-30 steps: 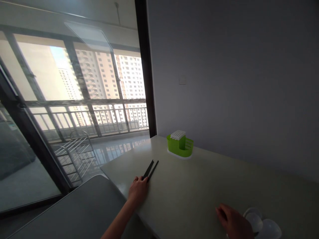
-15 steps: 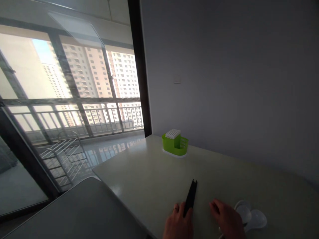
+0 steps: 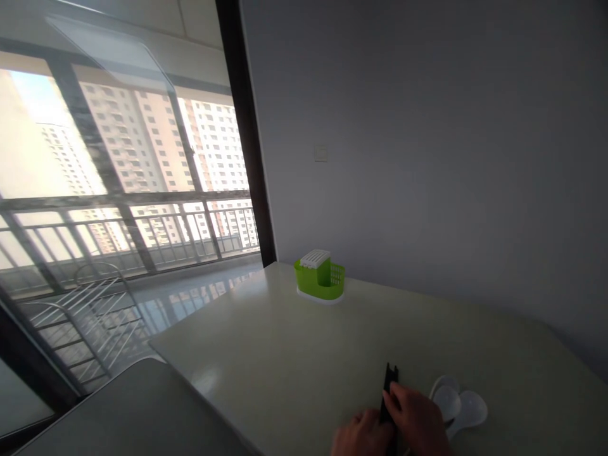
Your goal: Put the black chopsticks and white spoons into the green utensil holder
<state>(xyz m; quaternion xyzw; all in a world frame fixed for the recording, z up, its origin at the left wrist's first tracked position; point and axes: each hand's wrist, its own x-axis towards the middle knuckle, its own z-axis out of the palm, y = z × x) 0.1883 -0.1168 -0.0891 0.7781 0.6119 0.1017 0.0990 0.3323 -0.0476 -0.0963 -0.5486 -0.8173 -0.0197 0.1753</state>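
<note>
Near the bottom of the view, my left hand point(image 3: 363, 434) is closed round the lower part of a long black object point(image 3: 390, 375) with a notched far end. My right hand point(image 3: 414, 415) pinches the same black object higher up, just below that end. Close to the right hand's outer side, several white spoons point(image 3: 471, 408) lie on the table, their bowls partly overlapping and some handles hidden by the hand.
A green caddy point(image 3: 319, 278) with a white slotted top and white base stands at the back of the pale table point(image 3: 266, 354), near the wall. At the lower left is a grey surface point(image 3: 128, 411). A metal rack point(image 3: 90, 335) stands behind the glass.
My right hand has moved left, away from the spoons, and taken hold of the black object. My left hand and the black object have shifted right. The view has turned slightly right.
</note>
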